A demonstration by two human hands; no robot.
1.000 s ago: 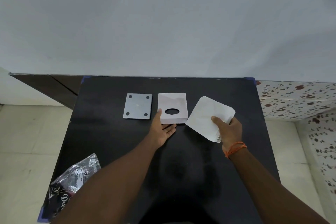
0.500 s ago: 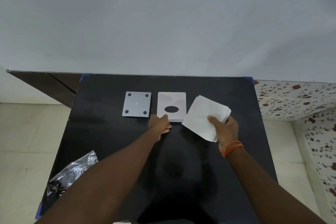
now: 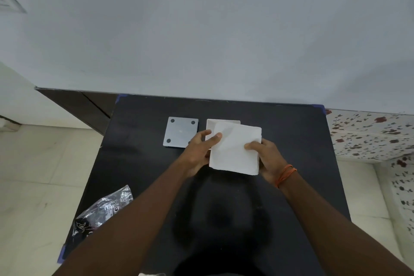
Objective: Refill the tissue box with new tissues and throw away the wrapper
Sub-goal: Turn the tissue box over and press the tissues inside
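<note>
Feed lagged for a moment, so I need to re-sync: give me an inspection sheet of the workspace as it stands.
Surface: black table, mostly bare, set against a grey wall.
Job's things: white tissue stack held above the white tissue box, covering most of it; grey base plate with four dark pads lies flat left of the box; crumpled wrapper at the table's near-left edge, not yet thrown away.
Clutter: nothing seen.
Grippers: left hand grips the stack's left edge; right hand grips its right edge.
Cables: nothing seen.
Surroundings: pale floor tiles left, floral-patterned tiles right.
</note>
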